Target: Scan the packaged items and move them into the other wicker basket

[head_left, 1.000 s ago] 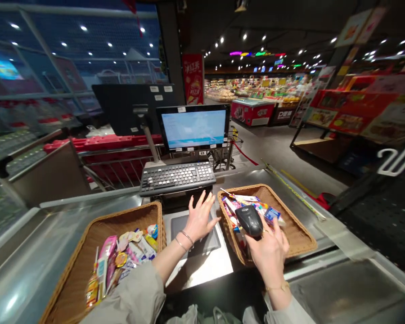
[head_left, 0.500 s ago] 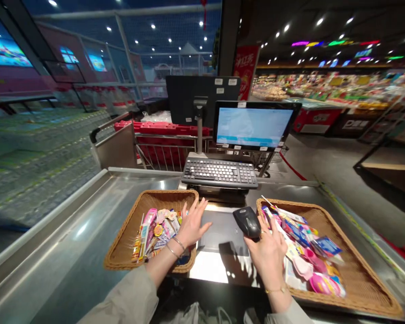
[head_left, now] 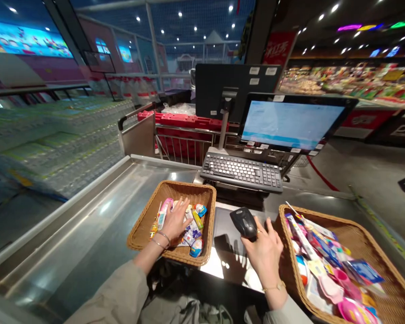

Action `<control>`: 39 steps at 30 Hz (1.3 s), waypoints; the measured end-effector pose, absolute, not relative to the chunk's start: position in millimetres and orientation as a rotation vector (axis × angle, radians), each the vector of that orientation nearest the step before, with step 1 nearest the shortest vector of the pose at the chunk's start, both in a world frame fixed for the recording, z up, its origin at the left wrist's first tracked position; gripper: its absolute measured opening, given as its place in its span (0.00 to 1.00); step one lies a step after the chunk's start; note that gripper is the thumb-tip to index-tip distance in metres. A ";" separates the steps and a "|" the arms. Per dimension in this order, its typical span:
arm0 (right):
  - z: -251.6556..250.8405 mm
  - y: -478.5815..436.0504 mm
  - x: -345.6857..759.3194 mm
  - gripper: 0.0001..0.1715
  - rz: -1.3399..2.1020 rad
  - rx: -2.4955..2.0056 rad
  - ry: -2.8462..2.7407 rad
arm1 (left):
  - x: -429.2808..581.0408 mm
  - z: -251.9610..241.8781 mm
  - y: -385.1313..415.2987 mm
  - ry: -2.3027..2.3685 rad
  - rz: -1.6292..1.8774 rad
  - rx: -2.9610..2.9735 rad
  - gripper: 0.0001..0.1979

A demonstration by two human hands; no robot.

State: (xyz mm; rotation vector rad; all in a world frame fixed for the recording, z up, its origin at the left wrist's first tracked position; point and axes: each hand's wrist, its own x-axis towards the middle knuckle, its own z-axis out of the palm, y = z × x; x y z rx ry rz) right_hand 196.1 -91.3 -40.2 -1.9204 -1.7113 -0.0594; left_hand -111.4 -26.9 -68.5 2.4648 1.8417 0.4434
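Observation:
My left hand (head_left: 175,220) is over the left wicker basket (head_left: 189,190), fingers spread across the small packaged sweets in it. Whether it touches them I cannot tell, and part of the packets is hidden beneath it. Along the basket's right side lie blue-and-white wrapped items (head_left: 196,247) and a yellow-green packet (head_left: 197,219). In my right hand (head_left: 265,247) is a black barcode scanner (head_left: 243,221), held above the metal counter between the two baskets. Close by on the right stands a larger wicker basket (head_left: 367,236) holding colourful packets and a pink toy-like item (head_left: 356,310).
Beyond the baskets is a black keyboard (head_left: 241,172), with a lit screen (head_left: 292,123) and the dark back of another monitor (head_left: 236,92) behind it. A raised metal edge (head_left: 87,204) runs along the counter's left. A metal trolley (head_left: 138,132) stands past the counter.
My left hand has moved left, from the basket's right rim to over its contents. My right hand still holds the scanner. The view has turned a little to the left.

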 end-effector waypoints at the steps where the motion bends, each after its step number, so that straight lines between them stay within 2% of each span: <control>1: -40.9 -91.0 194.7 0.18 -0.059 -1.920 -1.718 | -121.1 -70.8 -27.0 1.874 0.420 2.451 0.32; 15: -45.6 -90.2 182.6 0.18 -0.016 -1.918 -1.725 | -196.5 -62.4 -21.2 1.943 0.106 2.385 0.27; 28: -49.4 -95.5 184.0 0.18 -0.026 -1.933 -1.741 | -195.8 -90.1 21.9 1.423 -0.173 2.796 0.13; 39: -59.6 -97.7 191.2 0.17 -0.079 -1.961 -1.684 | -199.4 -106.7 43.8 1.264 -0.184 2.859 0.10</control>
